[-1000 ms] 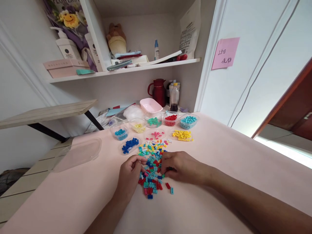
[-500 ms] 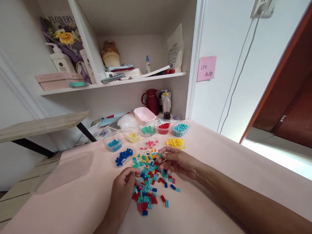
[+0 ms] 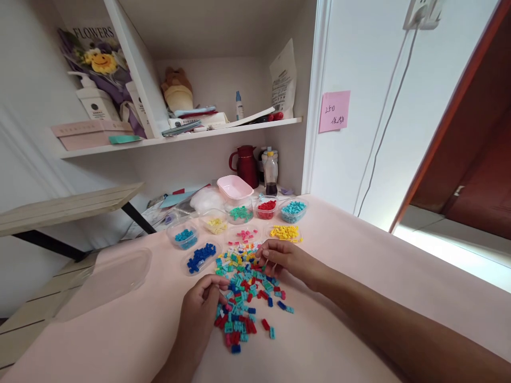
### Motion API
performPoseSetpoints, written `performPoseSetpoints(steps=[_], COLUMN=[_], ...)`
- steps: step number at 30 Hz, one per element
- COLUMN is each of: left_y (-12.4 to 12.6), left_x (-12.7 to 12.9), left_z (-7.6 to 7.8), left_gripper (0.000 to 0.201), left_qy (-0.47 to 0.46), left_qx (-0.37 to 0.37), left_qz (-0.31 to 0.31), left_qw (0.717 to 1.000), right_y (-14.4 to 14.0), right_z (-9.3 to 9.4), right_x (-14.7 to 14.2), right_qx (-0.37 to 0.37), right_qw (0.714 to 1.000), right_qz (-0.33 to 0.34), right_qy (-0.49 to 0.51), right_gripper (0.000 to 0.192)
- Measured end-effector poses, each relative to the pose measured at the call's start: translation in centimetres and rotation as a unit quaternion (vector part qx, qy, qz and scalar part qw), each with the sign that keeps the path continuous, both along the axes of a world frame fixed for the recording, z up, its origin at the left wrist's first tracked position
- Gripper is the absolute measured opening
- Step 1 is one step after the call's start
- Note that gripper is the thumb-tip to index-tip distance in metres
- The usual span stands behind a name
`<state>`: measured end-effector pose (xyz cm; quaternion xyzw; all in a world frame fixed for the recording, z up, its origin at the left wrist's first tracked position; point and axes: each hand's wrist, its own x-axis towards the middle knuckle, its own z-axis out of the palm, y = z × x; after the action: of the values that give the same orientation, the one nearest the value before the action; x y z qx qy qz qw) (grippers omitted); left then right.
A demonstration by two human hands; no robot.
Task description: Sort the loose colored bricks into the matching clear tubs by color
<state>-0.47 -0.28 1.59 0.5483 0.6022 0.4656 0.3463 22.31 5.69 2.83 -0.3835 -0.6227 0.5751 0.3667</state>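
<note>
Left hand (image 3: 198, 311) curled at the mixed brick pile (image 3: 243, 290), contents unclear. Right hand (image 3: 281, 259) apparently pinches one brick; advise single-colour picks, clear of the dishes toward the desk's far edge.

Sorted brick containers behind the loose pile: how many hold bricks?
7: back row blue, pale yellow, green, red, teal; front row dark blue, yellow.

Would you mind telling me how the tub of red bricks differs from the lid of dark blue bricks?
The tub of red bricks has raised clear walls; the lid of dark blue bricks is shallow and almost flat. The tub stands in the far row near the bottles, while the lid lies closer, beside the mixed pile that both hands work in. Both are clear plastic, each holding one colour.
</note>
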Motion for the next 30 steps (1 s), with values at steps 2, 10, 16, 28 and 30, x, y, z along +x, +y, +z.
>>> performPoseSetpoints(steps=[2,10,16,28,30], left_y=[0.0,0.1,-0.1,-0.1,-0.1], left_x=[0.0,-0.2,0.2,0.0,0.0], left_z=[0.0,-0.3,0.3,0.0,-0.1], left_gripper=[0.024,0.025,0.024,0.025,0.025], left_qy=[-0.002,-0.005,-0.005,0.007,0.010], left_qx=[0.000,-0.009,-0.013,-0.009,-0.008], left_qz=[0.000,-0.007,-0.006,-0.012,-0.017], left_qw=[1.000,1.000,1.000,1.000,1.000], right_y=[0.0,-0.3,-0.2,0.3,0.4], right_z=[0.5,1.0,0.8,0.3,0.2], right_x=[0.5,1.6,1.5,1.9,1.9], right_qx=[0.097,0.208,0.264,0.275,0.276], right_qw=[0.989,0.925,0.887,0.884,0.886], right_qz=[0.007,0.137,0.117,0.081,0.080], right_qy=[-0.115,-0.288,-0.360,-0.369,-0.364], right_gripper=[0.013,0.019,0.025,0.021,0.021])
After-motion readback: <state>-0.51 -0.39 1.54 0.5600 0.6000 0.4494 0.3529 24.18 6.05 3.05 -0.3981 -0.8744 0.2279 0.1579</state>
